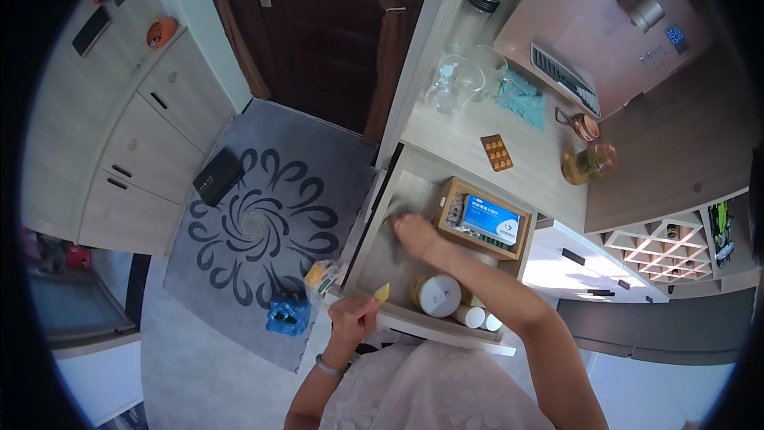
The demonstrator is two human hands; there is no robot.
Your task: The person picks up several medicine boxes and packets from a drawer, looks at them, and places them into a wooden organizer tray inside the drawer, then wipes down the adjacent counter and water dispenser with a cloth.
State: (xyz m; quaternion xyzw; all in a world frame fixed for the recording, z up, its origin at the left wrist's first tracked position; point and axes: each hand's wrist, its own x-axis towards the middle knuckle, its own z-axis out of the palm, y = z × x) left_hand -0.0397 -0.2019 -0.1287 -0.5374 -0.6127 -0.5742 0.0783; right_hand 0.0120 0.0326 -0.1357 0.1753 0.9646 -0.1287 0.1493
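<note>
My left hand (353,318) is closed around a small yellow piece (383,292), whose corner sticks up beyond the fingers at the drawer's front. My right hand (415,236) reaches into the open wooden drawer (376,263), low over its bottom near the left side. A blurred greyish patch shows at its fingertips, and I cannot tell whether they hold something. Beside that wrist stands a wooden box (444,218) with a blue-and-white medicine carton (490,218) in it. Nearer the drawer front are a round white-lidded container (440,296) and white-capped bottles (470,316).
On the counter (441,131) lie a pill blister pack (496,153), a teal cloth (525,101), glass vessels (462,80) and a jar of yellowish liquid (588,164). A pink water dispenser (597,24) stands behind. The rug (268,185) bears a black box (219,177) and a blue bag (288,315).
</note>
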